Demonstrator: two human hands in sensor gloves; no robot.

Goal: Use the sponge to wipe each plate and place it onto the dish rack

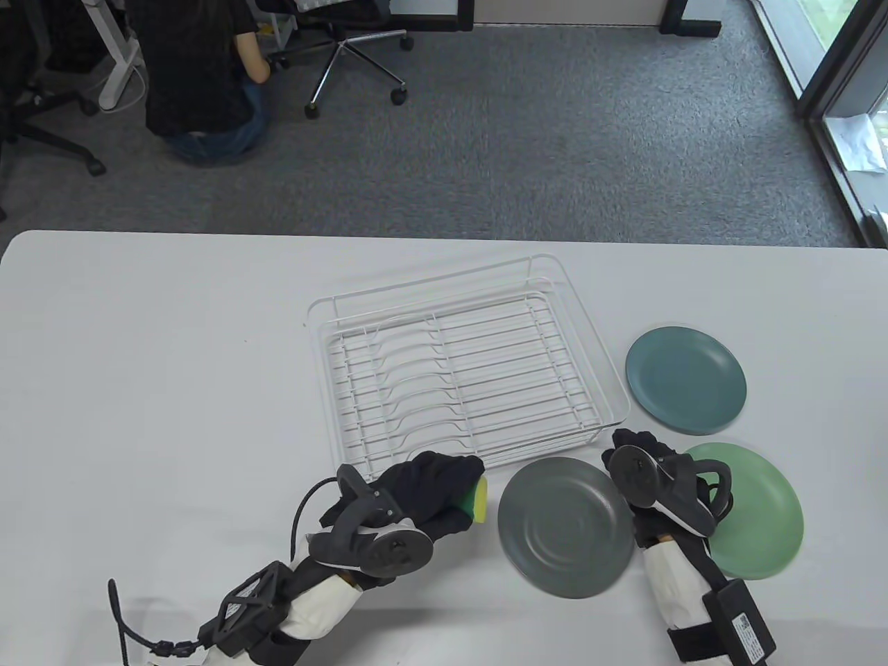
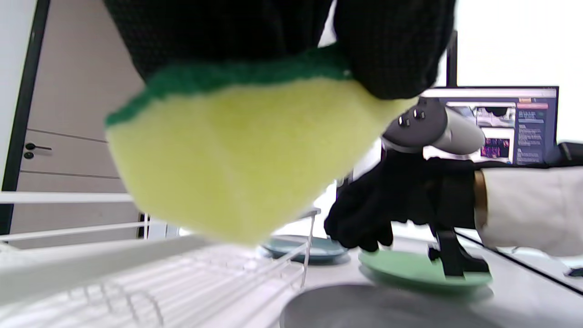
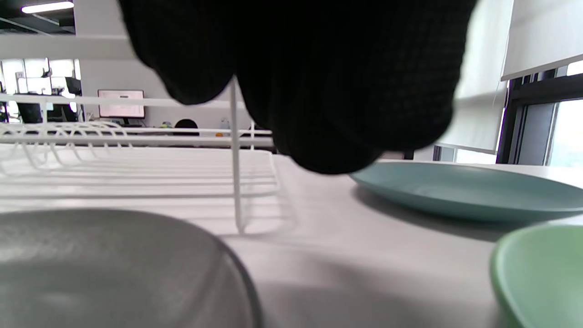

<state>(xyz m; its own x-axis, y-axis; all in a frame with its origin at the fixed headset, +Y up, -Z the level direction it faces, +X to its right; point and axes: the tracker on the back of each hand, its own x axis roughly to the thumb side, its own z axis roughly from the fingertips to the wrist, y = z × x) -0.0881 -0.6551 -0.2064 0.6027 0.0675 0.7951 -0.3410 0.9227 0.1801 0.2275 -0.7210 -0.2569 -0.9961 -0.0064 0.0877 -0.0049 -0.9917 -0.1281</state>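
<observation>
My left hand [image 1: 461,489] grips a yellow sponge with a green scrub side [image 1: 477,498] just off the near left corner of the white wire dish rack [image 1: 499,374]. In the left wrist view the sponge [image 2: 237,159] fills the middle under my fingers [image 2: 391,50]. A grey plate [image 1: 565,527] lies flat to the right of the sponge. My right hand [image 1: 628,440] hovers between the grey plate and a light green plate [image 1: 753,510], fingers loosely curled and holding nothing. A teal plate [image 1: 685,380] lies beyond it. The rack holds no plates.
All of this sits on a white table [image 1: 159,388]. Past its far edge is grey carpet, where a person [image 1: 201,76] crouches beside an office chair [image 1: 354,55]. A cable runs back from my left wrist [image 1: 305,506].
</observation>
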